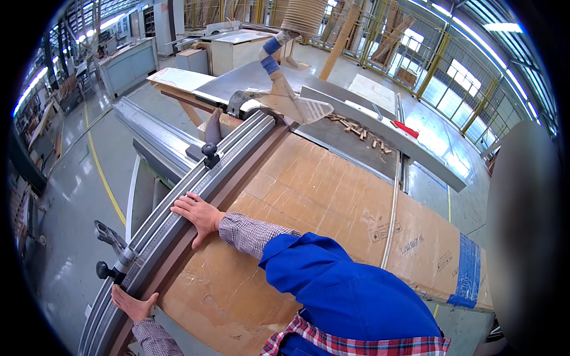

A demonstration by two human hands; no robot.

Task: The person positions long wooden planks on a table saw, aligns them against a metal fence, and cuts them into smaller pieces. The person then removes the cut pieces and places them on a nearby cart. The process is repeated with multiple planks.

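A long brown wooden strip (236, 185) lies along the silver crosscut fence (172, 221) of a sliding table saw. My right hand (202, 216) rests across both, fingers spread over the fence and thumb lower, by the strip's near edge. Nearer me at the lower left, my left hand (135, 305) straddles the strip and fence, its thumb stretched away from the fingers. Black-knobbed stops sit on the fence: one stop (210, 155) beyond my right hand, another stop (110, 273) just above my left. The saw blade is hidden under its guard (297, 107).
Worn brown cardboard (320, 184) covers the surface beside the strip. Small wood offcuts (365, 135) lie before the rip fence (380, 130), which carries a red push handle (405, 129). A dust hose (306, 15) hangs above. Yellow-framed mesh fencing (430, 68) stands behind.
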